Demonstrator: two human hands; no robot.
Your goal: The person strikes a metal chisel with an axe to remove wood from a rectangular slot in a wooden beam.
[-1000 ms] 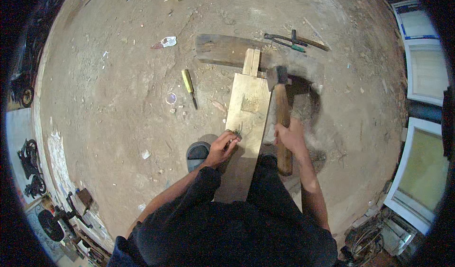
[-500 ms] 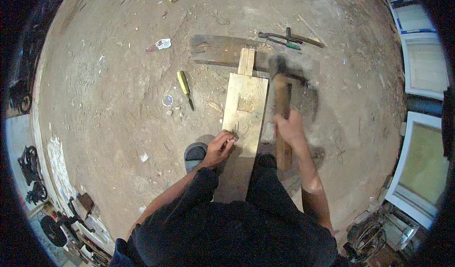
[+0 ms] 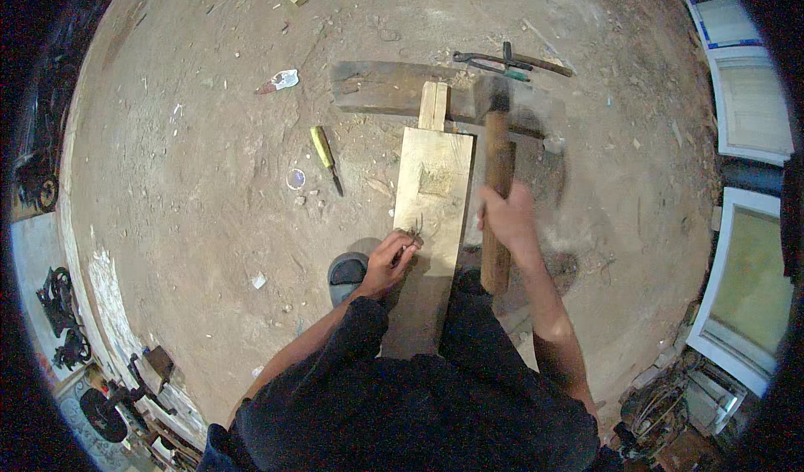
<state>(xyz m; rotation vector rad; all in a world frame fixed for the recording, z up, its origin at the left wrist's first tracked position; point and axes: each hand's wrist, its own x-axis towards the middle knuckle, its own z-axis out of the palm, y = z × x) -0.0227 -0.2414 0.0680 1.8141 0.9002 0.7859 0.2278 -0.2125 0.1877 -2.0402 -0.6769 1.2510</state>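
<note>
The right hand is wrapped in a full fist around the thick wooden handle of a hammer, which stands lifted above the ground with its dark head pointing away from the person, beyond the hand's knuckles. The left hand rests on the near left edge of a pale wooden board that lies flat on the dirt floor and runs lengthwise away from the person between both hands; its fingertips are pinched together around something small and thin held upright on the board, too small to tell for certain. Just ahead of that hand the board carries a dark scuffed mark. Past the far end of the board, well beyond both hands, a dark weathered plank lies crosswise, with a narrow light wood strip joining onto it. To the left of the left hand and further out, a yellow-handled screwdriver lies on the dirt. Beyond the hammer head, a pair of dark metal tongs lies on the ground. Just beside the left wrist sits a grey sandal.
</note>
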